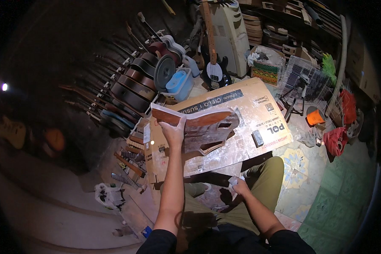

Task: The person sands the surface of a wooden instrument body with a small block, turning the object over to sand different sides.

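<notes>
My left hand (173,131) grips the left end of a wooden guitar body (203,127), which has a brown edge, cutout openings and a dusty face, and is tilted over a large cardboard sheet (266,110). My right hand (241,187) is low by my right thigh, closed on a small pale folded piece (233,181), perhaps paper or cloth. A small dark rectangular block (257,138) lies on the cardboard, right of the guitar body.
A rack of guitars (131,84) stands behind at left, with a bass (213,72) further back. A blue tub (178,82), wire cage (296,76), orange spool (315,116) and red bags (336,139) surround the cardboard. Tools (131,165) lie at left.
</notes>
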The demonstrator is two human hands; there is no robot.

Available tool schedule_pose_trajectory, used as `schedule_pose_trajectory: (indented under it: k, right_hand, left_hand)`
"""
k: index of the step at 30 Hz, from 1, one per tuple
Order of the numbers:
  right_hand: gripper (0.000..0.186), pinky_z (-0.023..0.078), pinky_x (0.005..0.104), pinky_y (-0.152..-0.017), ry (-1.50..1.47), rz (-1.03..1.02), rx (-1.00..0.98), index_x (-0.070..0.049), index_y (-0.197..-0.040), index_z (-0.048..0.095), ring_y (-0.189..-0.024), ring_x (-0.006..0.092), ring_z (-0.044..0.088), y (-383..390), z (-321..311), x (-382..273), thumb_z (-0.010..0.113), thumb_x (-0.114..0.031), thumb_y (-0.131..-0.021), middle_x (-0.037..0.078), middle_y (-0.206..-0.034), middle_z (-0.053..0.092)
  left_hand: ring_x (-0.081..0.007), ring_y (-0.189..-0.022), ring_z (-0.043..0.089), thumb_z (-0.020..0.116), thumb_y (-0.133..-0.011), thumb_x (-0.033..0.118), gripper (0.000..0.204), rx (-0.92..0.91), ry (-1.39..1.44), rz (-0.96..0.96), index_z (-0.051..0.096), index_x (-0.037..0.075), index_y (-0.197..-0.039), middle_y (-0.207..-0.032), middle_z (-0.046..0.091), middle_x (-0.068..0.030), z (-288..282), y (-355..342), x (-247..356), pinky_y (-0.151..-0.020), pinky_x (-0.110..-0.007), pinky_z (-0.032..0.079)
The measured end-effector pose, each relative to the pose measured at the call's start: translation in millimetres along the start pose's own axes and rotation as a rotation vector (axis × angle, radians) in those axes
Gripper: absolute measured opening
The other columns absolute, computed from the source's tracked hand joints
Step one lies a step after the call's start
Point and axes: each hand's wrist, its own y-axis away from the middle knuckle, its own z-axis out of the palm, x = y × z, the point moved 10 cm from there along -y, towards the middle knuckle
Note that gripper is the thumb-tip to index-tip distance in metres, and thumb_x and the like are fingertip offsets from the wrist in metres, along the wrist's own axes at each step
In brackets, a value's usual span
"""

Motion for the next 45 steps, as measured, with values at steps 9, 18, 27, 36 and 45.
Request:
schedule_pose_trajectory:
  k: [9,18,27,36,45]
  right_hand:
    - [0.043,0.052,0.0433,-0.095,0.067,-0.006,-0.071,-0.006,-0.12,0.068,-0.111,0.0389,0.068,4.5,6.1,-7.7,0.06,-0.015,-0.079,0.023,-0.115,0.071]
    - [0.039,0.052,0.0425,-0.095,0.021,0.094,-0.135,-0.006,-0.117,0.07,-0.108,0.0384,0.069,21.5,0.2,-19.3,0.06,-0.017,-0.081,0.023,-0.112,0.072]
    - [0.036,0.053,0.041,-0.095,0.108,0.049,-0.101,-0.008,-0.116,0.073,-0.11,0.0346,0.07,14.1,1.2,-7.8,0.065,-0.025,-0.085,0.02,-0.115,0.073]
    - [0.041,0.052,0.0453,-0.097,0.142,0.003,-0.124,-0.002,-0.116,0.07,-0.113,0.0406,0.067,4.5,3.0,7.3,0.058,-0.017,-0.08,0.026,-0.114,0.071]
    - [0.036,0.053,0.0438,-0.093,0.111,-0.045,-0.058,0.0,-0.112,0.071,-0.106,0.0375,0.07,4.6,-9.9,7.0,0.06,-0.017,-0.082,0.023,-0.109,0.073]
  left_hand:
    - [-0.0417,-0.118,0.06,0.066,-0.1,0.027,0.06,0.06,-0.003,-0.024,0.04,-0.01,-0.139,-0.128,0.06,-0.0306,-9.5,-7.6,-14.6,-0.101,-0.044,0.045]
    - [-0.0412,-0.112,0.064,0.077,-0.092,0.025,0.058,0.06,0.101,0.003,0.047,-0.01,-0.129,-0.122,0.063,-0.0283,-17.0,-0.6,-7.7,-0.098,-0.045,0.047]
    - [-0.0393,-0.103,0.069,0.095,-0.068,0.029,0.083,0.0,-0.135,-0.067,0.047,-0.01,-0.124,-0.113,0.068,-0.0264,-7.1,5.9,-14.2,-0.093,-0.043,0.053]
    - [-0.048,-0.075,0.065,0.078,-0.089,0.044,0.057,0.213,-0.085,0.015,0.057,-0.009,-0.082,-0.078,0.065,-0.0303,-26.1,21.4,0.7,-0.069,-0.053,0.05]
    - [-0.044,-0.07,0.067,0.074,-0.093,0.041,0.052,0.204,0.078,0.018,0.062,-0.008,-0.076,-0.072,0.067,-0.0245,-39.8,20.1,-8.4,-0.066,-0.051,0.05]
